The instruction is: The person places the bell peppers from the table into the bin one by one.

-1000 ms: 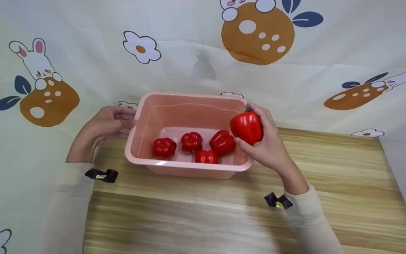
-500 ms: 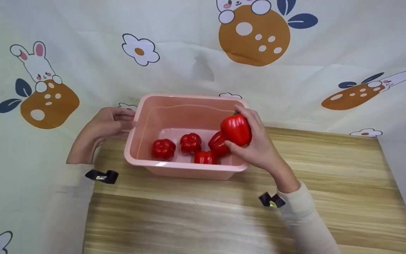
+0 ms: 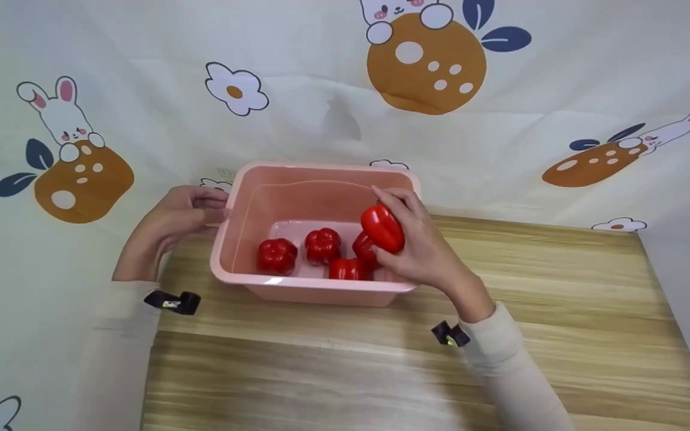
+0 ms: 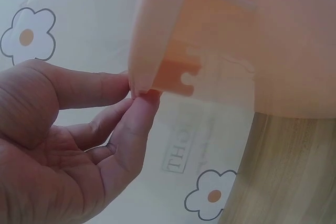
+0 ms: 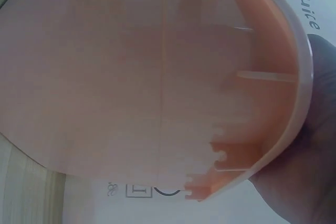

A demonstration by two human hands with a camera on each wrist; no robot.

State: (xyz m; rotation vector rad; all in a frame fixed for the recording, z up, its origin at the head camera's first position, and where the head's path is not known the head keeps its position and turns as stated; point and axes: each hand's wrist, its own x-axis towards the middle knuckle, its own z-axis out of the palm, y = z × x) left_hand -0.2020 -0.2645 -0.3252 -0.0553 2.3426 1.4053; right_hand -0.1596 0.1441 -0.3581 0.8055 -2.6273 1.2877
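Observation:
A pink plastic basin (image 3: pixel 321 293) stands on the wooden table, with several red bell peppers (image 3: pixel 323 245) lying on its floor. My left hand (image 3: pixel 180 215) pinches the basin's left rim; in the left wrist view, thumb and fingers (image 4: pixel 139 124) close on the rim's lower edge. Over the right part of the basin, my right hand (image 3: pixel 420 245) grips one more red bell pepper (image 3: pixel 383 228), held tilted above the others. In the right wrist view the basin's outer wall (image 5: pixel 115 87) fills most of the picture and hides the held pepper; part of the right hand (image 5: pixel 294 182) shows behind the rim.
The wooden table (image 3: pixel 560 299) stretches to the right and front of the basin. A cloth (image 3: pixel 309 120) printed with rabbits, oranges and flowers rises behind the basin and along the left side.
My right hand has moved left and inward over the basin with the pepper, which has tilted. The left hand keeps its hold on the rim. The head view has shifted slightly.

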